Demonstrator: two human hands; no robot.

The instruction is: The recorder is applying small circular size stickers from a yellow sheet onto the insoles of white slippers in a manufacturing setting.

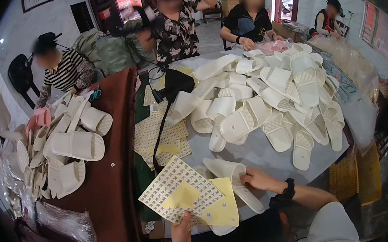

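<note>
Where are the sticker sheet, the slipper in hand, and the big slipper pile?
sticker sheet (174, 184), head view, on its patterned middle.
white slipper (230, 171), head view, on its strap by the right hand (257, 179).
slipper pile (271, 94), head view, on a central slipper.

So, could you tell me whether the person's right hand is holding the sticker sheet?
No, the right hand grips a white slipper, while the left hand holds the sticker sheet.
</note>
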